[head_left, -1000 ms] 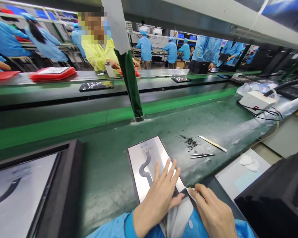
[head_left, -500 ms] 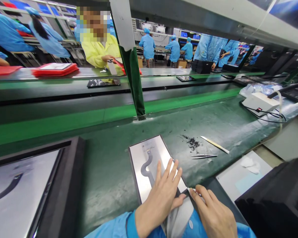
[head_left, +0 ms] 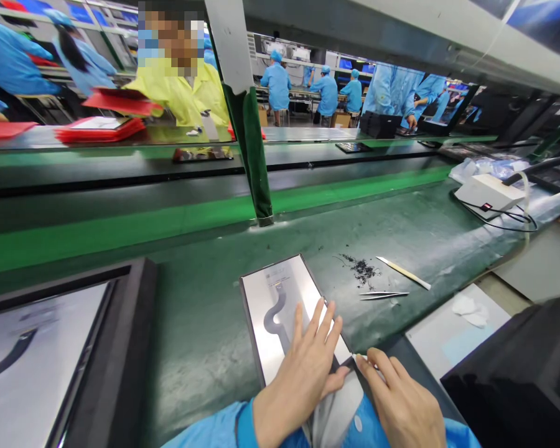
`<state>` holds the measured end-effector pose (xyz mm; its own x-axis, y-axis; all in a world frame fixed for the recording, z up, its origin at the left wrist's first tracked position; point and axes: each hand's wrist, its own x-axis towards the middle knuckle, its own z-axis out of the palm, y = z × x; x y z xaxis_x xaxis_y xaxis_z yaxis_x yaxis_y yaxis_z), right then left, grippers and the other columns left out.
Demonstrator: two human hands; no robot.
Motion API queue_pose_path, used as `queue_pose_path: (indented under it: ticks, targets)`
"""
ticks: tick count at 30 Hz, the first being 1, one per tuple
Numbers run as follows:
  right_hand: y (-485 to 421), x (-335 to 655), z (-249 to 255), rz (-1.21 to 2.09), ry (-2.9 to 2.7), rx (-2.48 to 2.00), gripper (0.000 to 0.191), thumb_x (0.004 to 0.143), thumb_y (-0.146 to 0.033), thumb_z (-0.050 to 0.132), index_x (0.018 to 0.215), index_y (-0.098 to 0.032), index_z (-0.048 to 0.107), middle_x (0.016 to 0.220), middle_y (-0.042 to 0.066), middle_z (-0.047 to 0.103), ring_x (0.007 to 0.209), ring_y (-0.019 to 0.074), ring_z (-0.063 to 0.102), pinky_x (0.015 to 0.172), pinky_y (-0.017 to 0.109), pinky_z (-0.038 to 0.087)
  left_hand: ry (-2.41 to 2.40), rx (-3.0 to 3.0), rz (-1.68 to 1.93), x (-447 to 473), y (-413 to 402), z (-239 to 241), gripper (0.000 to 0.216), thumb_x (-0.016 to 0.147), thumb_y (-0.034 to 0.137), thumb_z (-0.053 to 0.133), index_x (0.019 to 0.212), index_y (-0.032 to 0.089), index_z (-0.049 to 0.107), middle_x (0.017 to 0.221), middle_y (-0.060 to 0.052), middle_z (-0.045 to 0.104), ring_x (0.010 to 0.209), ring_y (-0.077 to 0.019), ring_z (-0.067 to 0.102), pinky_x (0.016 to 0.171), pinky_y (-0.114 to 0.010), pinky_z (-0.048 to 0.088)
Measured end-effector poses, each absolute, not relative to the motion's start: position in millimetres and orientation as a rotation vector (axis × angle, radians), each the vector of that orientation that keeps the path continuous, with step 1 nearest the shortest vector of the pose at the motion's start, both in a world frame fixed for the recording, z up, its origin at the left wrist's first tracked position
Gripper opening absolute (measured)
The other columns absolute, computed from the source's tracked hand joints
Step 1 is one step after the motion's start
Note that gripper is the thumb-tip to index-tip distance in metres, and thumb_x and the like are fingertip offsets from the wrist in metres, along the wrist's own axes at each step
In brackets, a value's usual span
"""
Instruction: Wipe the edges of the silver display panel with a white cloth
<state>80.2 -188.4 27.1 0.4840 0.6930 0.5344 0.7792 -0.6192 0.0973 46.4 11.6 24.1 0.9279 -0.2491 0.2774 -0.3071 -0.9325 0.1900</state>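
Observation:
A flat display panel [head_left: 271,345] with a silvery back and a curved grey ribbon cable [head_left: 275,314] lies on the green bench. My left hand [head_left: 303,367] rests on it, fingers spread, thumb by its near edge. At the near right corner, my right hand [head_left: 399,395] is closed in a pinch on a slim, pale-tipped tool [head_left: 358,356]. Most of that tool is hidden by the fingers. Beyond the panel are black scraps [head_left: 363,269], a pair of tweezers [head_left: 383,295] and a craft knife with a pale yellow handle [head_left: 405,272].
A black foam tray [head_left: 135,348] holding another silvery panel [head_left: 42,348] stands at left. A green post [head_left: 256,162] rises from the bench. A white box with cables [head_left: 490,193] sits far right, a black covered object [head_left: 513,373] near right. Across the conveyor, a person in yellow [head_left: 182,93] works.
My hands and the panel have barely moved. Across the line, the person in yellow has swung a red sheet left over the red stack, and the dark item on the conveyor has shifted right.

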Motion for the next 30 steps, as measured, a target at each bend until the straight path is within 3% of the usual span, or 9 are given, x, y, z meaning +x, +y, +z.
queue_pose_path:
  ticks: [15,30]
  targets:
    - [-189.1,81.8,27.0,-0.791,-1.298,-2.555,0.041,0.105,-0.015,0.032,0.102,-0.017,0.072,0.097,0.006,0.076,0.073,0.0137,0.065,0.06,0.025,0.042,-0.464,2.914,0.358,48.2,11.9,25.5,0.07,0.083,0.03,0.073,0.14,0.005,0.041,0.151,-0.026,0.038,0.142,-0.0432,0.03,0.105,-0.073,0.035]
    - [-190.8,84.2,25.7,-0.778,-1.315,-2.539,0.04,0.104,-0.013,0.033,0.102,-0.017,0.073,0.098,0.006,0.077,0.073,0.0139,0.066,0.06,0.025,0.042,-0.44,2.859,0.376,47.2,13.8,22.0,0.068,0.087,0.033,0.07,0.143,0.008,0.039,0.153,-0.025,0.037,0.145,-0.0401,0.023,0.108,-0.072,0.031]
